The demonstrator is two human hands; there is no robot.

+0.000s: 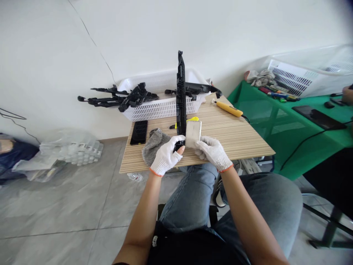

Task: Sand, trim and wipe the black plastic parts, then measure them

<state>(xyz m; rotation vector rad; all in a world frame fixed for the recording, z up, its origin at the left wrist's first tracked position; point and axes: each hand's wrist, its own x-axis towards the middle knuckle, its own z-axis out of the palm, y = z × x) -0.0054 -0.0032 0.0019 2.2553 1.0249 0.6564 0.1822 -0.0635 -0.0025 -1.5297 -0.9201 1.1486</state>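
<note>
Fingers of the left hand (166, 157) are wrapping the lower end of a long black plastic part (181, 95), keeping it standing upright over the wooden table (237, 136), while the right hand (213, 151) is pinching a grey block (193, 133) flat against its side, seemingly for rubbing. 1 white basket (162, 105) behind is holding more such parts.

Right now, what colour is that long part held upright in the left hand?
Black. The long plastic part, gripped by the gloved left hand, shows best in the head view.
</note>
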